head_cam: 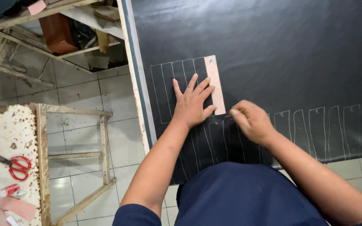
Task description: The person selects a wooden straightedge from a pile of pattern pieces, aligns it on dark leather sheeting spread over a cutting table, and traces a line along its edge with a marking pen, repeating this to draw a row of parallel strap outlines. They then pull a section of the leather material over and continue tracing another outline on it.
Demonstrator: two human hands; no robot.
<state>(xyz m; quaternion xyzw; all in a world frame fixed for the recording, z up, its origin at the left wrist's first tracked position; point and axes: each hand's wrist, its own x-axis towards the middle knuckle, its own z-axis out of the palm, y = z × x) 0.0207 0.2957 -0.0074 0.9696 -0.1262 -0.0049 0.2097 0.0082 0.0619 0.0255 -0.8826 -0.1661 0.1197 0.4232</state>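
Observation:
A large black sheet (265, 46) covers the table, with rows of white outlined strips drawn on it. A narrow tan template strip (214, 79) lies upright on the sheet. My left hand (192, 102) rests flat, fingers spread, pressing the sheet and the template's left edge. My right hand (251, 120) is closed around a thin marking tool near the template's lower right corner; the tool itself is barely visible.
The table's pale edge (137, 83) runs down the left side. A stained wooden stand (42, 138) at the left carries red-handled scissors (15, 165) and pink scraps (17, 207). Wooden shelving (55, 25) stands behind. Grey floor tiles (122, 138) lie below.

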